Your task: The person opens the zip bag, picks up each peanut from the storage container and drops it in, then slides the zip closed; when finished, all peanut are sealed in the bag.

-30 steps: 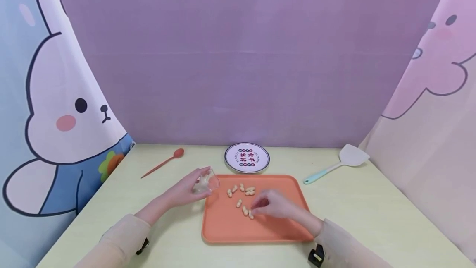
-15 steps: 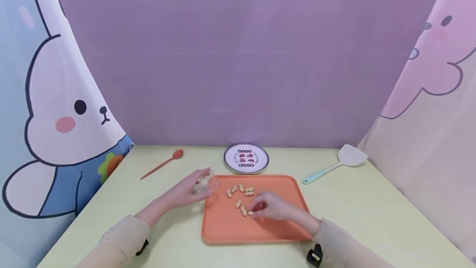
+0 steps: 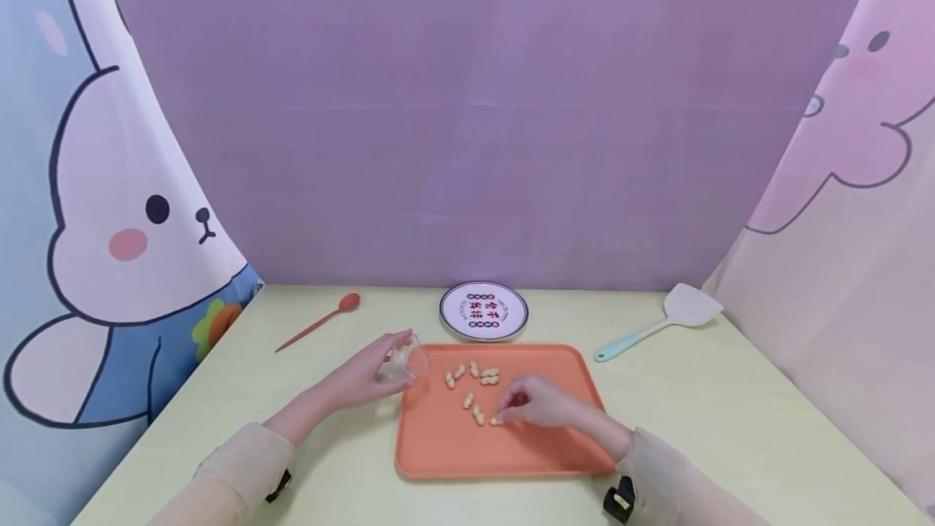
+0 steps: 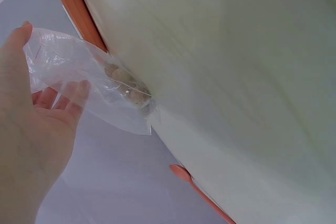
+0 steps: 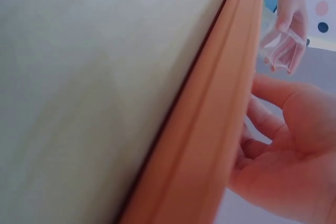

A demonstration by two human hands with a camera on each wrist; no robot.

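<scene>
My left hand holds a clear plastic bag by its mouth, which is spread between thumb and fingers at the left edge of an orange tray. Several peanuts sit in the bottom of the bag in the left wrist view. Over the middle of the tray, my right hand pinches a peanut at the tray surface, partly covered by the fingertips. Several more peanuts lie loose to the left of and beyond those fingers. In the right wrist view the tray's rim hides the right fingertips.
Behind the tray stands a white plate with a blue rim and red lettering. A red spoon lies at the back left, and a white spatula with a mint handle at the back right. A purple curtain closes off the far table edge.
The peanut at my right fingertips has turned and is now more covered by them. My right hand has shifted only slightly; the left hand and bag stay in place.
</scene>
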